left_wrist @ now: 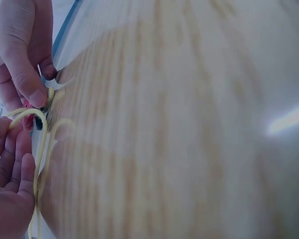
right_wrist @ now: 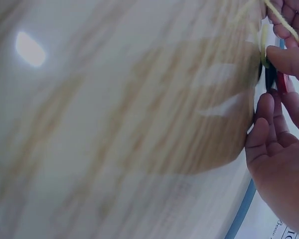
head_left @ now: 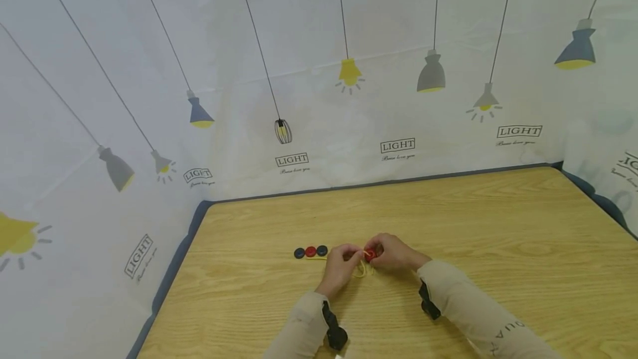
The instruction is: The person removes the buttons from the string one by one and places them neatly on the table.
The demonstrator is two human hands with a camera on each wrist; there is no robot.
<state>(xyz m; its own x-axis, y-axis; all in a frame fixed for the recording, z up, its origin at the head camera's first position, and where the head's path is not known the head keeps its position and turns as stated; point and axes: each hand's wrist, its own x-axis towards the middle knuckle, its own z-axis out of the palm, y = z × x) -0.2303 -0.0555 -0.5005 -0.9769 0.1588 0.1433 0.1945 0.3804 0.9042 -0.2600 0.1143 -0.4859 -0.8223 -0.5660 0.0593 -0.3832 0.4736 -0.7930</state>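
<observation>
In the head view my left hand [head_left: 340,267] pinches a yellow cord [head_left: 361,271] between thumb and fingertips. Close on its right, my right hand [head_left: 394,252] grips a red button-like disc [head_left: 370,254], and the cord lies across that disc's face. A dark disc [right_wrist: 270,77] shows right beside the red one in the right wrist view, by the right fingers. From the left wrist, the cord [left_wrist: 42,134] arches out of the left fingers and hangs down. Whether the cord passes through the red disc cannot be made out.
Left of the hands, a dark disc [head_left: 299,252], a red disc [head_left: 310,251] and another dark disc [head_left: 322,250] stand in a row, with yellow cord along their near side. All lie on a wood-grain table [head_left: 473,215]. A lamp-patterned white sheet [head_left: 319,98] hangs behind.
</observation>
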